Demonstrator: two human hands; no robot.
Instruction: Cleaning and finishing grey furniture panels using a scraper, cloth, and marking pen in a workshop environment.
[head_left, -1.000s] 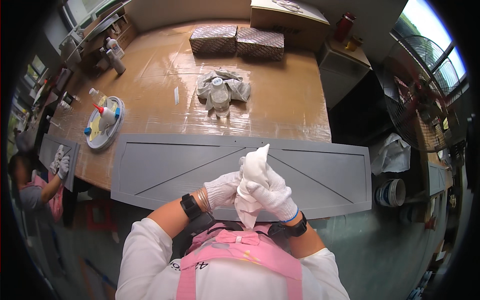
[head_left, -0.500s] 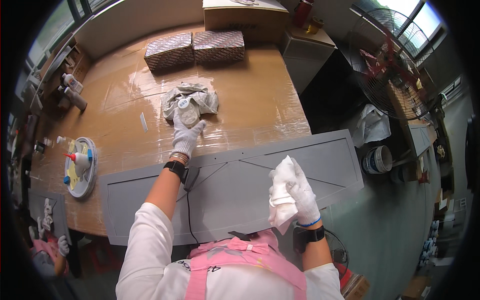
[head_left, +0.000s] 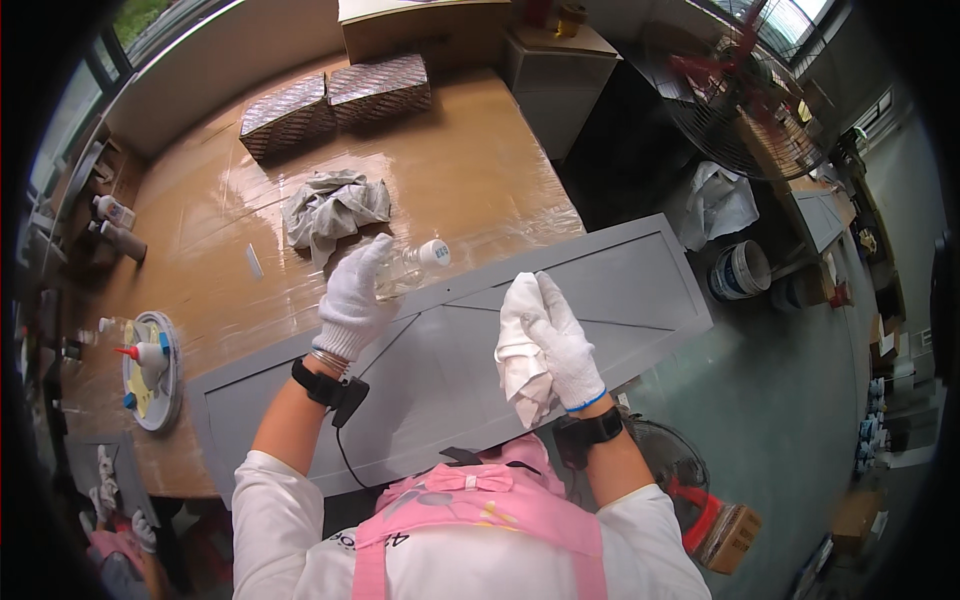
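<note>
My left hand, in a white knit glove, grips a clear bottle tipped on its side, its white cap pointing right. The bottle is over the far edge of a grey panel with thin diagonal grooves. A folded white cloth is in my right hand, also gloved, above the panel's right half. My right fingers press along the cloth's right side. A crumpled grey-white rag lies on the table beyond my left hand.
Two patterned boxes stand at the back of the film-covered brown table. On its left, a round lid carries a red-tipped glue bottle. A large fan and a white bucket are at the right.
My left hand has lifted the bottle off the rag and tipped it toward the right. The cloth in my right hand is more upright and a little closer to the bottle. The view has shifted.
</note>
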